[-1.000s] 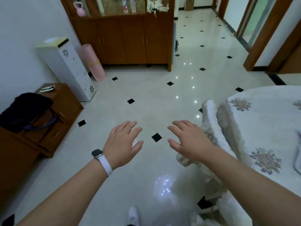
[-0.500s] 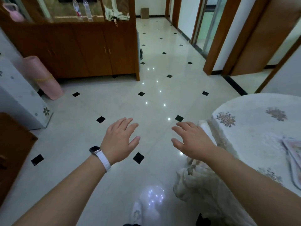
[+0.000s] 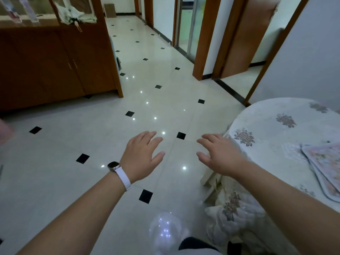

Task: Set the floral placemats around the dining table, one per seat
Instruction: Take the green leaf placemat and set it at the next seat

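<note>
Left hand (image 3: 140,155), right hand (image 3: 219,156) still empty, outstretched; placemats (image 3: 325,168) now nearer.

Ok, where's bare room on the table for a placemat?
Bare cloth runs along the table's rim nearest the floor, up to the placemat stack, and across the far side toward the wall. Crowded only where the stack lies, at the frame's right edge.

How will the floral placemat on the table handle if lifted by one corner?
The placemat looks thin and lies flat on the tablecloth, so probably light and likely to droop. Its bound edge suggests fabric: likely grippy, not fragile. A second edge shows beneath it, so another may drag along.
</note>
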A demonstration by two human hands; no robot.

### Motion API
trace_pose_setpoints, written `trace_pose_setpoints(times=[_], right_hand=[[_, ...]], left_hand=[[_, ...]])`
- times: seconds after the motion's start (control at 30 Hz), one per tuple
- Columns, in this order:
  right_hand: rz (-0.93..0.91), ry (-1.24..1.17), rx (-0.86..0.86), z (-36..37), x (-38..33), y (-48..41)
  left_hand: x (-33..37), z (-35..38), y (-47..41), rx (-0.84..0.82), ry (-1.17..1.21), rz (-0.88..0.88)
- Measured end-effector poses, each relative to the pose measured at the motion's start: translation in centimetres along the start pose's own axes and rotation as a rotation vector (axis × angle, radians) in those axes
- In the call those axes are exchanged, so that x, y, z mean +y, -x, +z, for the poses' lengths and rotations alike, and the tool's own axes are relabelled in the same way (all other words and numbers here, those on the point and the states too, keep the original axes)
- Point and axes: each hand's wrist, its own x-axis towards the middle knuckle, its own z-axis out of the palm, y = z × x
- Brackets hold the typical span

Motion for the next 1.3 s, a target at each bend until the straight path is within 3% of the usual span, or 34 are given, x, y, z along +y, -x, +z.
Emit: trace_pose_setpoints(times=[0.3, 0.7, 1.3], right_hand=[[0.045, -0.003, 0.066, -1.3, 3.6, -10.2], [0.185, -0.083, 0.055, -1.1, 11.2, -24.1], [0.628, -0.082, 0.072, -2.0, 23.1, -33.1]], left_hand=[[-5.8, 2.4, -9.1, -0.034, 0.002, 0.027], [-9.2, 5.1, -28.5, -0.107, -0.011, 0.149], [-7.4, 13.2, -55.6, -0.185, 0.102, 0.601]])
